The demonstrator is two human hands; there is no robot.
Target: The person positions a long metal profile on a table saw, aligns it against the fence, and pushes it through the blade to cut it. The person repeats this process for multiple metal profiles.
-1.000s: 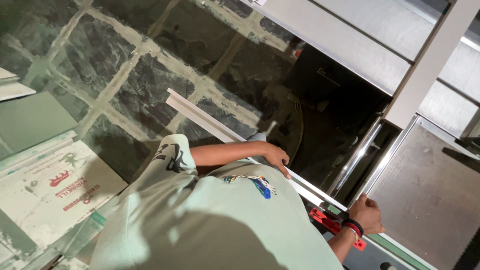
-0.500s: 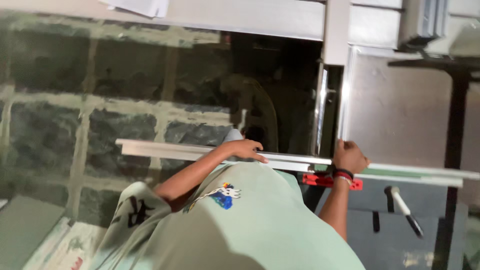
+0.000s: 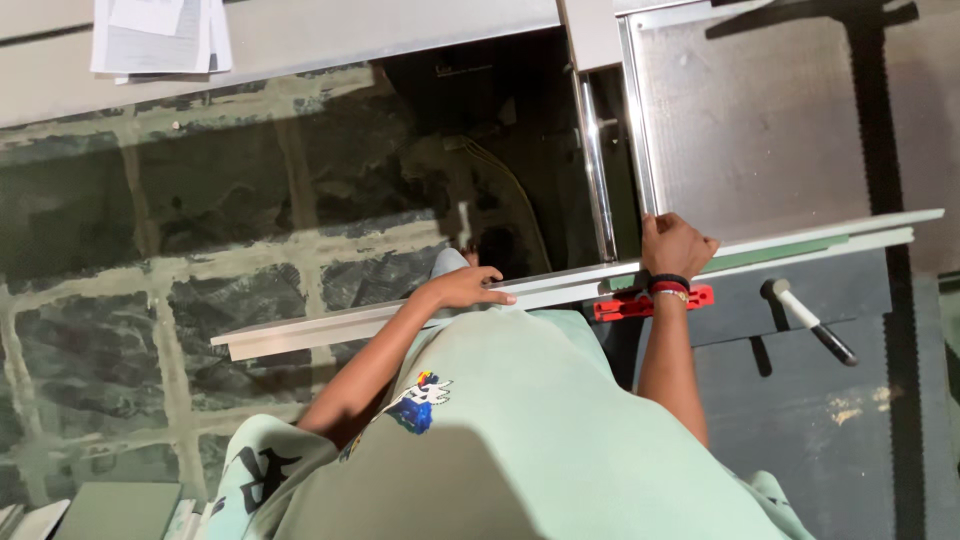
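Across the table (image 3: 800,130) edge | strip (image 3: 560,288) long axis runs 8 to 2 o'clock | right hand (image 3: 676,246) fingers clenched on it toward 2 | left hand (image 3: 466,289) fingers flat on top toward 8 | both touching it

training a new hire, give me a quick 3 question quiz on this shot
1. True or false: both hands are on the long pale strip.
2. Which hand wears a dark wristband? A) left hand B) right hand
3. What red thing lies just under the strip, by the right wrist?

Key: 1 true; 2 B; 3 a red clamp, its kind a guess.
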